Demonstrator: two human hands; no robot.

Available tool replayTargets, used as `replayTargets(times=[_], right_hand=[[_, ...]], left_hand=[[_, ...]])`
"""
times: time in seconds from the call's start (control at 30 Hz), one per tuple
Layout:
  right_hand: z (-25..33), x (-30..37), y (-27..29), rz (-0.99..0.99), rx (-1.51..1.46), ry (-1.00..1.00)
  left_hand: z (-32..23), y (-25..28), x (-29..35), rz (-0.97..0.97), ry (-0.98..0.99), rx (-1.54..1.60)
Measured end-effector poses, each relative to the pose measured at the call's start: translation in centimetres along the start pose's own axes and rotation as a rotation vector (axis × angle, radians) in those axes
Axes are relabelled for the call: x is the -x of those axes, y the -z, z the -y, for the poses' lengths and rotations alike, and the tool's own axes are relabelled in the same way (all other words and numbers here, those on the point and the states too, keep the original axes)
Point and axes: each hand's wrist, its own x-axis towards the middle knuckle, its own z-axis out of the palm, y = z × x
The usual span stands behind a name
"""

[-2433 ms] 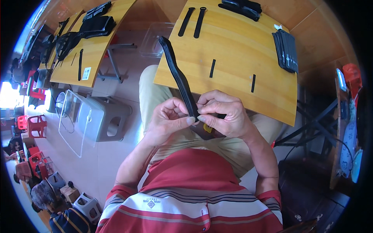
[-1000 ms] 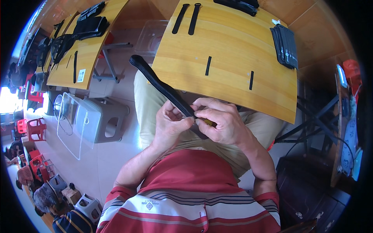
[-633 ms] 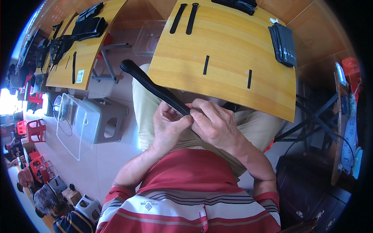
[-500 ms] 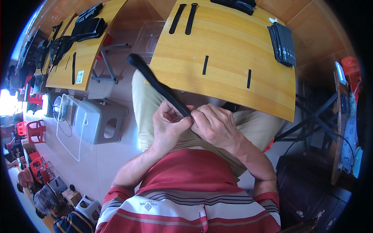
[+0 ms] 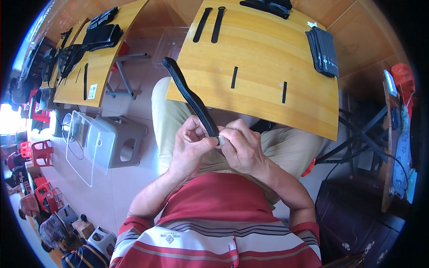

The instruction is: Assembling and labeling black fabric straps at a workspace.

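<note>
A: What is biggest here?

B: The wooden table point(image 5: 263, 49), with its near edge over the person's knees. Next comes the grey plastic stool point(image 5: 117, 134), on the floor to the left and apart from the table

A: And after those?

B: A stack of flat dark packets point(image 5: 322, 51) at the table's right edge

A: Where is the layered black strap point(image 5: 191, 96)?

B: Above the lap, slanting up and to the left, so that it crosses the table's near left corner in this view. Its lower end is at the hands

A: How do the fingers stand?

B: The left hand point(image 5: 191, 143) has thumb and fingers clamped on that lower end. The right hand point(image 5: 242, 147) meets it there, thumb and forefinger drawn close at the tip; whether they grip it, I cannot tell

A: Anything smaller?

B: Two black slotted straps point(image 5: 218, 26) side by side near the table's far left, then two short black strips point(image 5: 233, 77) well apart, nearer the person
</note>
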Motion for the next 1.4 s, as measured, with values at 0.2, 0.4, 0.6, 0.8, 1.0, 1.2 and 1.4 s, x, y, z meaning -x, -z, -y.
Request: replayTargets(times=[0.2, 0.4, 0.6, 0.8, 1.0, 1.2, 1.4], right_hand=[[-0.7, -0.2, 1.4, 0.108, 0.001, 0.065], [-1.2, -1.6, 3.6, 0.182, 0.062, 0.154], [-0.5, -0.8, 2.3, 0.085, -0.059, 0.041], [0.7, -0.4, 1.1, -0.010, -0.208, 0.005], [0.8, 0.4, 0.4, -0.047, -0.344, -0.099], [1.8, -0.9, 1.3, 0.008, -0.263, 0.026], [1.2, -2.5, 4.5, -0.013, -0.190, -0.159]], left_hand=[[-0.4, 0.1, 0.5, 0.015, 0.022, -0.082], [-1.2, 1.5, 1.6, 0.128, 0.109, -0.184], [-0.9, 1.2, 1.8, 0.138, 0.113, -0.122], [-0.1, 1.1, 1.4, 0.129, 0.052, 0.023], [-0.4, -0.1, 1.3, 0.085, 0.089, -0.008], [0.1, 0.7, 2.9, 0.148, 0.182, -0.144], [-0.2, -0.9, 3.7, 0.249, 0.027, -0.501]])
